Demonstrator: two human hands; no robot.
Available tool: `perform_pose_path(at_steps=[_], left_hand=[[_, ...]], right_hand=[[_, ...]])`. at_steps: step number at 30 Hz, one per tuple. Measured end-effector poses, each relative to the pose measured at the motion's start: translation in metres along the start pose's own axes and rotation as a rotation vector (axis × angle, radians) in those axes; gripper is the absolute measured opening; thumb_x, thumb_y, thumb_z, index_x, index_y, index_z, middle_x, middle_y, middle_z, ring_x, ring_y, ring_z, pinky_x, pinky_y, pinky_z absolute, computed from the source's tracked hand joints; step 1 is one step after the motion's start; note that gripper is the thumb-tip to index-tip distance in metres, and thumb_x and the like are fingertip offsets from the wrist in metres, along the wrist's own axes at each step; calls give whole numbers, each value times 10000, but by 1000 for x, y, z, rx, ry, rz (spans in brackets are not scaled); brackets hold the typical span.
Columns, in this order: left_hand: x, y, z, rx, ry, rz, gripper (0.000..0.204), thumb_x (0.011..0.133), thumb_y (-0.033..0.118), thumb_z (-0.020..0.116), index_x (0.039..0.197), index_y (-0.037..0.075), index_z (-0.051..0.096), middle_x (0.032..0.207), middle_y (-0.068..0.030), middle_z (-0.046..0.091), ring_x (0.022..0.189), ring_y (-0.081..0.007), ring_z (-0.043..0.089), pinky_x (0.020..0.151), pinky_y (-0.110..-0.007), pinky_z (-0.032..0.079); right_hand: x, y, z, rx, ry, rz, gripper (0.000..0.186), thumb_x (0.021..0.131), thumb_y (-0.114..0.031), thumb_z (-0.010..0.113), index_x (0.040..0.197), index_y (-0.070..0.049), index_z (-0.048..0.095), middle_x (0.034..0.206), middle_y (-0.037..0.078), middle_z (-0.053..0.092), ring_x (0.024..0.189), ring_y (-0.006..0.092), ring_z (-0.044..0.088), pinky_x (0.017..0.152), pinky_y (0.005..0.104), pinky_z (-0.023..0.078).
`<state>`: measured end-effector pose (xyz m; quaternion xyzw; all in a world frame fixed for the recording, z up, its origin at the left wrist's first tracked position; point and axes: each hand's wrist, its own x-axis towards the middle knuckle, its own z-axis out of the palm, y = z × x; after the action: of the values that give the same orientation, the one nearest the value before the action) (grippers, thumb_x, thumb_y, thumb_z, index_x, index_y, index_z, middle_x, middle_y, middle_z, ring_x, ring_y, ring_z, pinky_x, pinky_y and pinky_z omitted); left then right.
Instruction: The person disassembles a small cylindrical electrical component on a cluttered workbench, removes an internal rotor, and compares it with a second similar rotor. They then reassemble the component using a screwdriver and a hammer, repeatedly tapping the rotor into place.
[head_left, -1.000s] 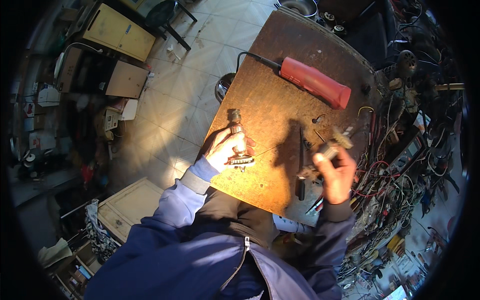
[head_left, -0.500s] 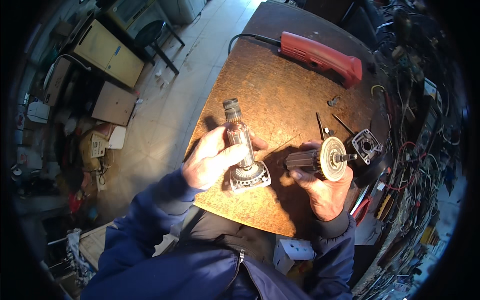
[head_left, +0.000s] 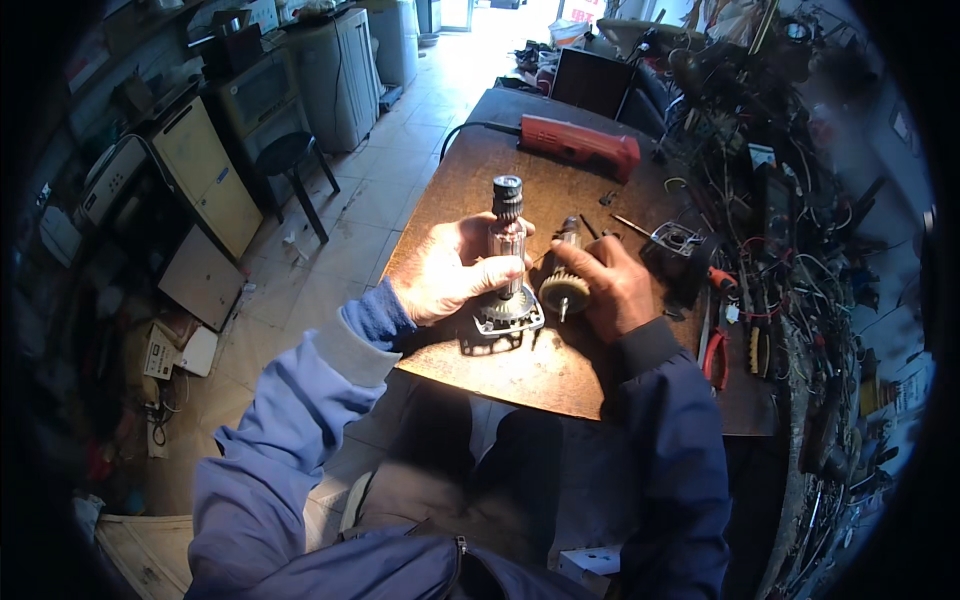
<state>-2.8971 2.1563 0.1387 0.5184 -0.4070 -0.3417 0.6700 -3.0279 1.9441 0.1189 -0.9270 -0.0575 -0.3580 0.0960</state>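
Observation:
My left hand grips an upright metal shaft assembly with a gear on top and a square flange plate at its base. It is raised just above the brown wooden table. My right hand holds a motor armature with a round fan disc facing me, right beside the flange. The two parts nearly touch.
A red power tool with a black cord lies at the table's far end. A small metal housing, a thin rod and red-handled pliers lie to the right. Tangled wires crowd the right side. A black stool and cabinets stand left.
Both hands have lifted the parts and drawn them closer together. The view has tilted up, showing more of the room and the far end of the table.

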Motion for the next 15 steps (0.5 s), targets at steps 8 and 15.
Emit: perform_pose_path(at_steps=[8, 15], left_hand=[[-7, 10, 6, 122, -83, 20, 542, 870, 37, 735, 1364, 10, 516, 1033, -25, 642, 996, -123, 613, 964, -321, 497], [-19, 15, 10, 34, -124, 18, 567, 771, -24, 803, 1290, -43, 574, 1104, -107, 683, 1067, -193, 652, 961, -346, 508]], right_hand=[[-4, 5, -15, 162, -148, 44, 524, 723, 16, 707, 1219, -148, 672, 877, 119, 614, 772, 305, 629, 669, 365, 510], [-1, -2, -20, 533, -117, 418, 340, 897, -52, 623, 1228, 24, 601, 893, 226, 698, 805, 318, 711, 722, 364, 525]])
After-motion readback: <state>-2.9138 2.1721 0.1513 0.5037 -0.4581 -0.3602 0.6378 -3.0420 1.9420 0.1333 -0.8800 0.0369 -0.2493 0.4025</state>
